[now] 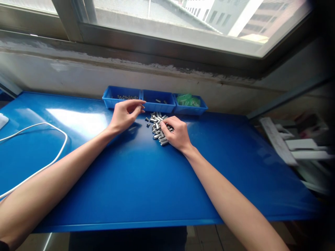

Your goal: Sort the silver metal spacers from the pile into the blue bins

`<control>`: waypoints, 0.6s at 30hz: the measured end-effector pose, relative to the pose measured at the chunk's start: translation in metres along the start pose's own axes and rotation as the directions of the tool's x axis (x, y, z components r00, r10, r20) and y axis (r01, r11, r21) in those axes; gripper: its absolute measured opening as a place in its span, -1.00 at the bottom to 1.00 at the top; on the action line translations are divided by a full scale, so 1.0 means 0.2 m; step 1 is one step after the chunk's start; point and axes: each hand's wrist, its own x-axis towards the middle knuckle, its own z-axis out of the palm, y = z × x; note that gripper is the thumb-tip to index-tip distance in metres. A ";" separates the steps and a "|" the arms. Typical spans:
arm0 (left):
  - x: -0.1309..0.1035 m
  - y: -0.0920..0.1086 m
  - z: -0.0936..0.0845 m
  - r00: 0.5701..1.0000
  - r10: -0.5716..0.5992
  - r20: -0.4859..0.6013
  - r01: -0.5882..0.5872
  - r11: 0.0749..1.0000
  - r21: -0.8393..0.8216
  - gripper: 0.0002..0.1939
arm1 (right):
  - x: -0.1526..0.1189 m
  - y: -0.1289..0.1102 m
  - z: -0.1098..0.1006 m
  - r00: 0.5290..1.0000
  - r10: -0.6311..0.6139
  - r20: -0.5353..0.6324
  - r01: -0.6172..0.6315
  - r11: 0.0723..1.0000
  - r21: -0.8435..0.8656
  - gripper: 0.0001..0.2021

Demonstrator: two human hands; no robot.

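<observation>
A heap of small silvery metal pieces, hex standoffs and short screws [157, 130], lies on the blue tabletop. My right hand [176, 132] rests at the heap's right side, its thumb and fingers drawn together down among the pieces. What its fingertips grip is hidden. Just left of the heap, my left hand [125, 114] hovers in front of the bins, thumb and fingers apart with nothing visible between them. Two dark screws [147, 122] lie loose between the hands.
Three joined blue bins stand behind: the left bin [108, 101] holds small screws, the middle bin [157, 108] a few standoffs, the right bin [193, 111] a green bag [187, 100]. A white cable [62, 143] curves across the table's left. White items [300, 144] sit beyond the right edge.
</observation>
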 end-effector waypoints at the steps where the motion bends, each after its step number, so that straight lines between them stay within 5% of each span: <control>1: -0.01 0.01 0.01 0.995 0.054 0.078 -0.058 0.997 0.050 -0.72 | 0.00 0.00 0.00 1.000 0.000 0.001 0.000 1.000 -0.004 -0.83; 4: -0.04 0.01 0.02 0.926 0.212 0.313 -0.279 0.942 0.186 -0.73 | 0.00 0.00 0.00 1.000 0.005 0.006 -0.004 1.000 -0.019 -0.83; 8: -0.06 -0.03 0.02 0.823 0.263 0.504 -0.425 0.873 0.238 -0.70 | 0.00 0.00 0.00 1.000 0.013 0.013 -0.013 1.000 -0.028 -0.84; 18: -0.05 -0.07 0.01 0.867 0.267 0.420 -0.384 0.896 0.222 -0.79 | 0.00 0.01 0.00 1.000 -0.001 0.008 0.001 1.000 -0.015 -0.84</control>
